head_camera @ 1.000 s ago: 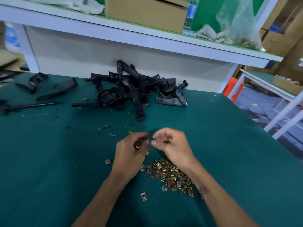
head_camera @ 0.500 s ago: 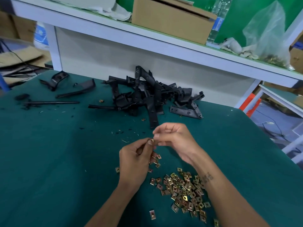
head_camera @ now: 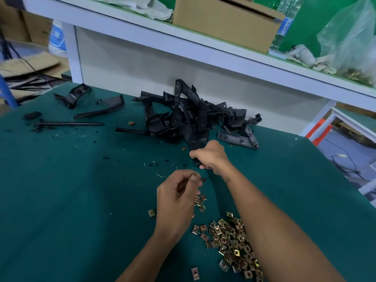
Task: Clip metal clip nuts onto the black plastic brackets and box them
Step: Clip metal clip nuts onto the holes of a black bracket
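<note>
The left hand (head_camera: pixel 176 197) pinches one clip nut (head_camera: pixel 194 176) between thumb and fingertips, raised off the table, seemingly kept ready for fitting. The right hand (head_camera: pixel 211 155) reaches farther out and curls round the near end of a bracket (head_camera: pixel 196 142) at the edge of the black pile (head_camera: pixel 189 117), apparently to draw it free toward the nut. Loose nuts (head_camera: pixel 234 243) lie heaped near and right, beside the right forearm, handy for the next pinch. More black parts (head_camera: pixel 95 112) lie far left on the green table (head_camera: pixel 61 200). A cardboard box (head_camera: pixel 223 21) sits on the far shelf; nothing looks boxed yet.
</note>
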A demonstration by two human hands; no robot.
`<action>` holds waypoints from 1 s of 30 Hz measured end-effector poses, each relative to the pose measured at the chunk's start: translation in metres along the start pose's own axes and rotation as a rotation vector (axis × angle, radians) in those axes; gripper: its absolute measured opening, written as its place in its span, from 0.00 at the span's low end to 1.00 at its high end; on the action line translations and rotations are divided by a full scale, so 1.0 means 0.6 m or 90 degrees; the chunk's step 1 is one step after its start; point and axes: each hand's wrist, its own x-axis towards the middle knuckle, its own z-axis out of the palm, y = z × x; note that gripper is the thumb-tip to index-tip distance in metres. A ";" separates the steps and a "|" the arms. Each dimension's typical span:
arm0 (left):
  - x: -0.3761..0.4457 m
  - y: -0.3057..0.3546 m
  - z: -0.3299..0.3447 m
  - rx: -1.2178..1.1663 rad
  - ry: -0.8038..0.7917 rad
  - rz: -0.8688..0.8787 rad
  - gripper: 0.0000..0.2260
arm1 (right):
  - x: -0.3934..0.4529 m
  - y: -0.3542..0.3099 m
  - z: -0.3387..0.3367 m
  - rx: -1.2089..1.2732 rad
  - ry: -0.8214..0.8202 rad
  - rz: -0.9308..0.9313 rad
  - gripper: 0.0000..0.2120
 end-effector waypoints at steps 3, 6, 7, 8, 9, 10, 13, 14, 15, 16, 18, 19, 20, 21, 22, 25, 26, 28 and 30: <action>0.004 -0.005 -0.001 -0.072 -0.013 -0.018 0.05 | -0.038 0.023 -0.022 0.208 -0.027 0.008 0.11; 0.007 0.000 -0.002 -0.165 -0.038 -0.097 0.07 | -0.106 0.056 -0.037 0.335 -0.076 -0.065 0.08; 0.007 0.003 -0.002 -0.194 -0.050 -0.122 0.09 | -0.134 0.068 -0.038 0.373 -0.112 -0.092 0.07; 0.007 0.005 -0.003 -0.224 -0.066 -0.142 0.10 | -0.161 0.077 -0.037 0.397 -0.147 -0.117 0.06; 0.006 0.007 -0.004 -0.253 -0.088 -0.160 0.10 | -0.189 0.084 -0.037 0.401 -0.184 -0.139 0.06; 0.005 0.009 -0.004 -0.277 -0.110 -0.173 0.09 | -0.212 0.088 -0.037 0.386 -0.221 -0.156 0.07; -0.001 0.019 -0.005 -0.307 -0.122 -0.179 0.10 | -0.255 0.097 -0.047 0.295 -0.305 -0.171 0.07; -0.002 0.022 -0.005 -0.294 -0.105 -0.177 0.10 | -0.262 0.103 -0.050 0.250 -0.282 -0.189 0.07; -0.003 0.024 -0.005 -0.271 -0.086 -0.171 0.10 | -0.267 0.109 -0.051 0.199 -0.210 -0.225 0.08; -0.005 0.026 -0.004 -0.240 -0.072 -0.161 0.10 | -0.269 0.116 -0.050 0.155 -0.099 -0.270 0.08; -0.008 0.026 -0.003 -0.179 -0.068 -0.135 0.10 | -0.274 0.124 -0.049 0.168 0.127 -0.357 0.07; -0.010 0.025 -0.003 -0.156 -0.073 -0.126 0.10 | -0.275 0.125 -0.047 0.206 0.184 -0.388 0.06; -0.011 0.023 -0.002 -0.137 -0.082 -0.119 0.10 | -0.275 0.124 -0.045 0.240 0.199 -0.407 0.05; -0.014 0.022 -0.001 -0.122 -0.095 -0.114 0.10 | -0.273 0.123 -0.043 0.262 0.191 -0.415 0.04; -0.016 0.022 0.000 -0.114 -0.112 -0.108 0.09 | -0.272 0.123 -0.038 0.275 0.179 -0.413 0.04; -0.026 0.021 0.003 -0.093 -0.163 -0.096 0.10 | -0.272 0.124 -0.032 0.311 0.167 -0.404 0.04; -0.028 0.020 0.003 -0.078 -0.175 -0.091 0.10 | -0.271 0.126 -0.032 0.323 0.163 -0.403 0.05; -0.033 0.017 0.004 -0.054 -0.191 -0.081 0.10 | -0.270 0.130 -0.036 0.343 0.133 -0.397 0.07; -0.037 0.016 0.005 -0.038 -0.206 -0.072 0.10 | -0.266 0.136 -0.042 0.385 0.073 -0.372 0.07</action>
